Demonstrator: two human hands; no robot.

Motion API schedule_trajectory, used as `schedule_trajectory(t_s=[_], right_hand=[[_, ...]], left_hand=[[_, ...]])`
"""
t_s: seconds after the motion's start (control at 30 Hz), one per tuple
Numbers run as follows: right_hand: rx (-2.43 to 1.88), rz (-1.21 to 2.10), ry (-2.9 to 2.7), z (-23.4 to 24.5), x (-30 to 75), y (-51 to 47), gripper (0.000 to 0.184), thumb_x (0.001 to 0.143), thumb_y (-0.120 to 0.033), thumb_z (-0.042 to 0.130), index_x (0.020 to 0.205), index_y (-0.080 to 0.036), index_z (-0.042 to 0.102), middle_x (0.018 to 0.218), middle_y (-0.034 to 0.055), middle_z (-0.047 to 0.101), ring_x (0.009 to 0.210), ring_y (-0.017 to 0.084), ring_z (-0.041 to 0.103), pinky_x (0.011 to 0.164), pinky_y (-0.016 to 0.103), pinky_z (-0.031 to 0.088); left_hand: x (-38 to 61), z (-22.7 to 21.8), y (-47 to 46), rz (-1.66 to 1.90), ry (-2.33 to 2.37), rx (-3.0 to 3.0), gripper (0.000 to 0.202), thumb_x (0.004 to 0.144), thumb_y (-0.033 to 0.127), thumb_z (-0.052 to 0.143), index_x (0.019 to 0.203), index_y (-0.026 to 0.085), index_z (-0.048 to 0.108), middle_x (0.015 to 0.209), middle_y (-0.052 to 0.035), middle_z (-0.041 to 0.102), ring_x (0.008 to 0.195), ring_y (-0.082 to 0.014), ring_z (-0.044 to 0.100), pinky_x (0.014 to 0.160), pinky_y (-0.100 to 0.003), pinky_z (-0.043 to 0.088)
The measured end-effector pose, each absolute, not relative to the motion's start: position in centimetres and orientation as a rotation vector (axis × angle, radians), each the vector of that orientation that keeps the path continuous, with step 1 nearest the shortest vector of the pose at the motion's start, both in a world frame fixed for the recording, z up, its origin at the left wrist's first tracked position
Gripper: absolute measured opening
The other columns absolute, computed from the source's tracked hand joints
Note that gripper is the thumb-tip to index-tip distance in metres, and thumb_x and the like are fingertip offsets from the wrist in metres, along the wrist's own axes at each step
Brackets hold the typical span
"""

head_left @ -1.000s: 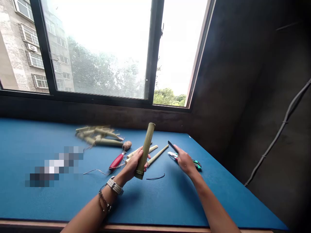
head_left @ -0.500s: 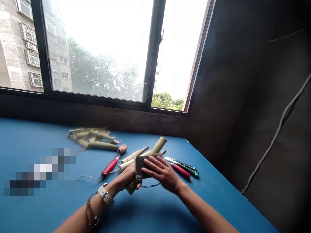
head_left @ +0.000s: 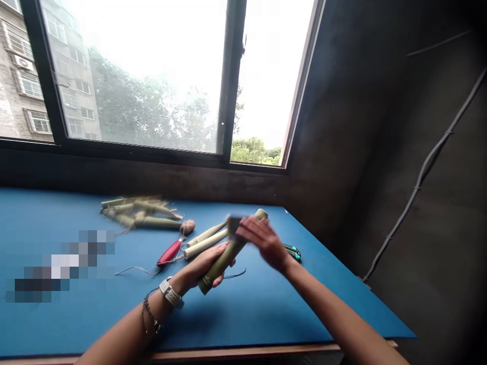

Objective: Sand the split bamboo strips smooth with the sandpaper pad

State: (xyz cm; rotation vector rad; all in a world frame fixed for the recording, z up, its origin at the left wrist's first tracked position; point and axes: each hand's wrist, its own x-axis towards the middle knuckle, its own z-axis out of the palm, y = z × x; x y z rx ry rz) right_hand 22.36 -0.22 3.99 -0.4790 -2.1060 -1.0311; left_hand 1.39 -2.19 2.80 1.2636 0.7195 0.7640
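My left hand (head_left: 207, 263) is closed round the lower end of a thick green bamboo tube (head_left: 224, 256), which slants up and to the right above the blue table (head_left: 266, 309). My right hand (head_left: 264, 243) is near the tube's upper end and presses a small grey-brown sheet (head_left: 233, 223), perhaps sandpaper, against it; the sheet and fingers are blurred by motion. A watch and bracelets sit on my left wrist.
Two thinner bamboo sticks (head_left: 205, 241), a red-handled tool (head_left: 170, 252), a ball of twine (head_left: 188, 226) and a loose black cord (head_left: 236, 275) lie behind the tube. A pile of bamboo pieces (head_left: 140, 213) sits further left. A green utility knife (head_left: 293, 251) lies right of my hand.
My right hand left the knives on the right, came to the tube with the sheet, then slid from the lower part to the upper end. The tube tilted from near upright to slanting.
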Motion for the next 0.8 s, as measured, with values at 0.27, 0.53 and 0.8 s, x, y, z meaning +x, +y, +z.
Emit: schedule_trajectory(t_s=[0.27,0.53,0.8], right_hand=[[-0.641,-0.938,-2.095,2.3,21.9,0.4,0.054,0.087,0.000,0.027,0.132,-0.023,0.045,0.131,0.0011,0.051,0.124,0.010,0.044,0.107,0.033,0.036],[-0.682,-0.984,-1.634,6.5,32.6,3.3,0.053,0.087,-0.001,0.023,0.134,-0.016,0.043,0.130,0.0100,0.052,0.127,0.016,0.041,0.108,0.035,0.033],[-0.656,-0.916,-2.035,5.6,25.8,-5.4,0.057,0.088,-0.002,0.028,0.138,-0.028,0.037,0.140,0.0001,0.042,0.130,0.016,0.036,0.107,0.036,0.037]], left_hand=[[0.9,1.7,-1.4,0.728,0.671,1.309,0.039,0.086,0.043,0.048,0.113,0.015,0.051,0.075,-0.0022,0.061,0.038,-0.0091,0.053,0.035,-0.018,0.038],[1.9,2.4,-2.9,0.728,0.537,1.335,0.042,0.088,0.046,0.044,0.120,0.018,0.044,0.075,0.0002,0.058,0.036,-0.0077,0.052,0.032,-0.017,0.036],[2.0,2.3,-5.2,0.953,0.654,1.223,0.030,0.085,0.038,0.049,0.104,0.015,0.052,0.076,0.0000,0.060,0.048,-0.0077,0.055,0.044,-0.018,0.045]])
